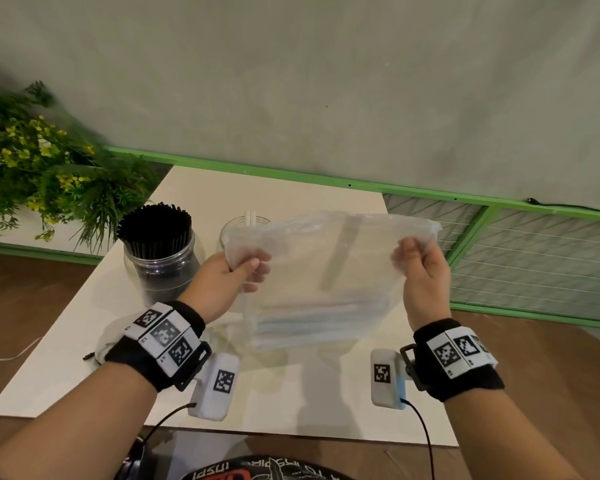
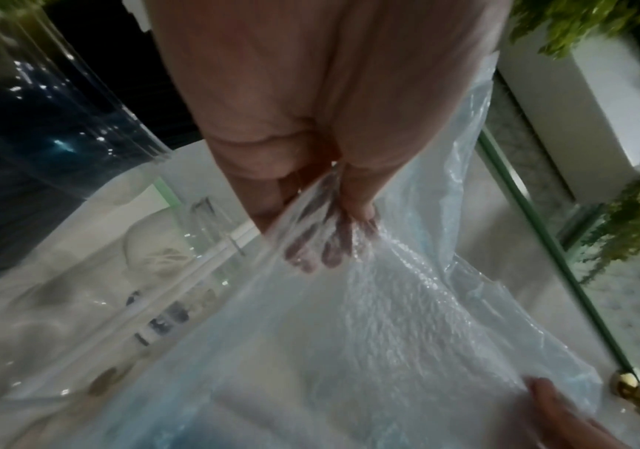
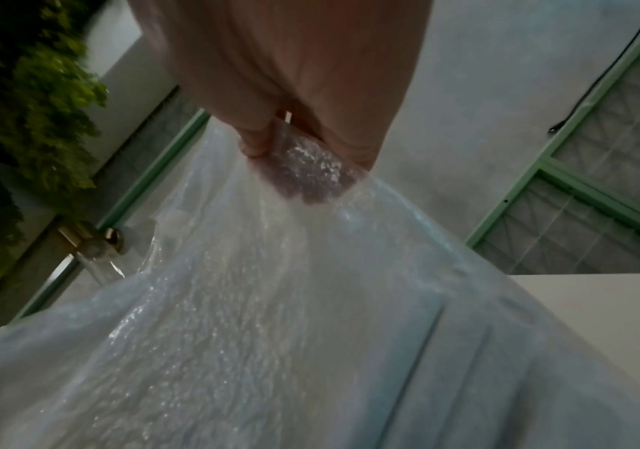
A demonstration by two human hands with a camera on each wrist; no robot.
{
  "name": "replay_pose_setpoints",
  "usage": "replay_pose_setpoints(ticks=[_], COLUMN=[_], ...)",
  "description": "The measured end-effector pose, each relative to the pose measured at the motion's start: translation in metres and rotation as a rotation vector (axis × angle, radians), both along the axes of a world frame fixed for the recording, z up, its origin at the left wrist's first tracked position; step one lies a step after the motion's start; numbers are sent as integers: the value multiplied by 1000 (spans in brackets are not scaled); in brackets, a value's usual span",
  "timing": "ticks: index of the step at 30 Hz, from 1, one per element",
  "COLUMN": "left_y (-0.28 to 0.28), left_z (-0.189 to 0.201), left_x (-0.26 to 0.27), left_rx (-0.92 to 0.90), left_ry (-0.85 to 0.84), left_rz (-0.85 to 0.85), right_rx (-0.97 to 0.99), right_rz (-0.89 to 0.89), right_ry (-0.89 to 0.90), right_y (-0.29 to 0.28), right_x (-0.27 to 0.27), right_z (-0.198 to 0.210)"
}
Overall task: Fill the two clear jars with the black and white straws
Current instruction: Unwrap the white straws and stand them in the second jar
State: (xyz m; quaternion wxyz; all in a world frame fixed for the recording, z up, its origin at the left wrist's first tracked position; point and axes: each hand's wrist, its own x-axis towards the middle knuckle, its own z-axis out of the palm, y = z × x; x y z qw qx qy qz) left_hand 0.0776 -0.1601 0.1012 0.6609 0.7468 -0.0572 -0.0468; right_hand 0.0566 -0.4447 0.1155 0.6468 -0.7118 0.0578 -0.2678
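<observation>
Both hands hold a clear plastic bag (image 1: 326,271) up above the white table (image 1: 66,358). My left hand (image 1: 246,268) pinches its upper left corner and my right hand (image 1: 413,258) pinches its upper right corner. White straws (image 1: 312,323) lie bunched across the bottom of the bag. A clear jar (image 1: 160,265) packed with black straws (image 1: 155,230) stands at the left. Behind the bag's left corner stands a second clear jar (image 1: 232,230) with one or two white straws (image 1: 250,218) sticking up. In the wrist views the bag (image 2: 368,334) (image 3: 233,334) fills the frame below the pinching fingers (image 2: 333,240) (image 3: 306,179).
A leafy plant with yellow flowers (image 1: 32,161) stands at the table's back left. A green-framed mesh panel (image 1: 534,258) runs along the right, below a grey wall. A clear round lid (image 1: 111,341) lies by my left wrist. Cables trail from the wrist cameras at the table's front edge.
</observation>
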Motion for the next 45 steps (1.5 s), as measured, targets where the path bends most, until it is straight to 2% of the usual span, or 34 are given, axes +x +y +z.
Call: replay_pose_setpoints(ticks=[2,5,7,11,12,16,21,22,24,26,31,34,36,38,41,43,45], left_y=[4,18,22,24,24,15,10,11,11,11,7,3,0,-1,-8,-15,-23], left_z=[-3,-20,-24,-12,-11,-17,-1,-3,-14,-24,-12,-2,2,6,16,23,26], left_x=[2,7,8,6,6,7,12,13,11,9,10,10,8,6,1,-3,-7], left_rx=[25,306,312,136,124,245,138,179,331,381,187,139,112,99,60,-7,-40], left_ry=[-23,39,83,-47,-53,15,-152,-138,-8,97,37,-8,4,24,-1,-37,-61], left_rz=[46,77,119,229,233,195,273,261,186,148,182,131,79,11,-50,-57,-74], right_rx=[-57,-373,-476,-373,-363,-448,-321,-323,-379,-427,-331,-313,-449,-754,-1182,-1306,-1358], right_rz=[-28,-93,-162,-244,-246,-208,-232,-232,-188,-159,-196,-181,-105,49,242,331,413], right_ry=[13,237,220,-78,-72,148,-49,-9,204,329,201,3,-168,-200,133,358,496], right_y=[-6,-11,-9,0,0,-6,-14,-16,-18,-19,-11,7,28,48,69,78,88], right_x=[2,7,6,2,2,8,8,8,9,10,9,4,-2,-2,6,9,8], right_z=[-3,-19,-19,-1,-1,-14,-5,-7,-17,-22,-2,11,22,25,11,-10,-31])
